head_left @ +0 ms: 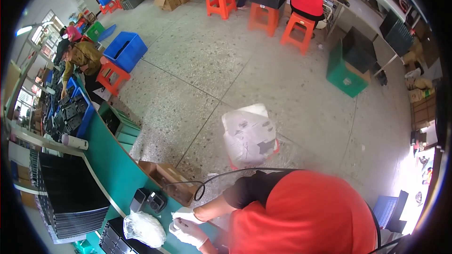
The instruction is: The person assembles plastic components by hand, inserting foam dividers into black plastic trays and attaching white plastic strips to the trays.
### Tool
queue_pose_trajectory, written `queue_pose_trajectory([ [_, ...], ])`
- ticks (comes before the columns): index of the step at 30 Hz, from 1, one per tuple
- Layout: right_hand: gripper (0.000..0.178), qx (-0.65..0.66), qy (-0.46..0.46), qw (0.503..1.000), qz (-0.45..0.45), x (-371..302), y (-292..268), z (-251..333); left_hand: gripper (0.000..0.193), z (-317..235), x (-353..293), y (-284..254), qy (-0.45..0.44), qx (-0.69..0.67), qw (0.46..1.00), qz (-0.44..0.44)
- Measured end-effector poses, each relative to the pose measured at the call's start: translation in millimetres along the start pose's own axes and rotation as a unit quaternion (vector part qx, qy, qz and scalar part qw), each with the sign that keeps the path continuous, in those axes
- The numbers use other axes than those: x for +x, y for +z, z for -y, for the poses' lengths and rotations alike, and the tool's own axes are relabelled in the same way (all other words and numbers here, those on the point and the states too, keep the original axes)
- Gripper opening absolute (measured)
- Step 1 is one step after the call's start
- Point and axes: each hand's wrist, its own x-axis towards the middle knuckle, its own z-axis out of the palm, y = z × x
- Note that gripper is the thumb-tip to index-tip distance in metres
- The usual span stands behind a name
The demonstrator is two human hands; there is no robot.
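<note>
My hands, in white gloves, are close together over the green bench at the lower middle. My right hand (184, 215) is the upper one, its fingers curled. Just below it, my left hand (188, 233) is closed too. A small dark spot shows between them, too small to name. Left of my hands lies a bunched translucent plastic bag (144, 229). Behind the bag stand a black box-shaped part (139, 200) and a rounded black device (157, 202). A black tray (117, 238) is partly under the bag. An open cardboard box (172, 178) sits at the bench edge.
A tall stack of black trays (73, 195) stands at left, near a pale tumbler (74, 142). A co-worker (82, 61) reaches into a blue bin of black parts (86, 116). A white-covered stool (249, 136) stands on the floor behind; a black cable (235, 172) arches near my right arm.
</note>
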Motion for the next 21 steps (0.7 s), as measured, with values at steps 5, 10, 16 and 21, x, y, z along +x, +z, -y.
queue_pose_trajectory([
  [5,0.030,0.008,-0.066,0.988,-0.140,23.3,6.0,-43.4,0.010,15.2,2.1,7.5,0.020,-0.003,0.999,-0.032],
  [10,0.023,-0.218,-0.313,0.911,-0.157,31.9,4.4,-41.1,0.011,26.2,3.5,15.5,-0.003,-0.049,0.999,-0.015],
  [16,0.023,-0.390,-0.314,0.866,-0.024,-2.2,15.0,-2.3,0.009,34.8,10.3,7.2,-0.122,-0.149,0.980,-0.058],
  [21,0.021,-0.336,-0.164,0.920,0.115,-18.0,29.1,26.0,0.009,75.6,13.3,-2.0,-0.190,-0.219,0.957,0.028],
])
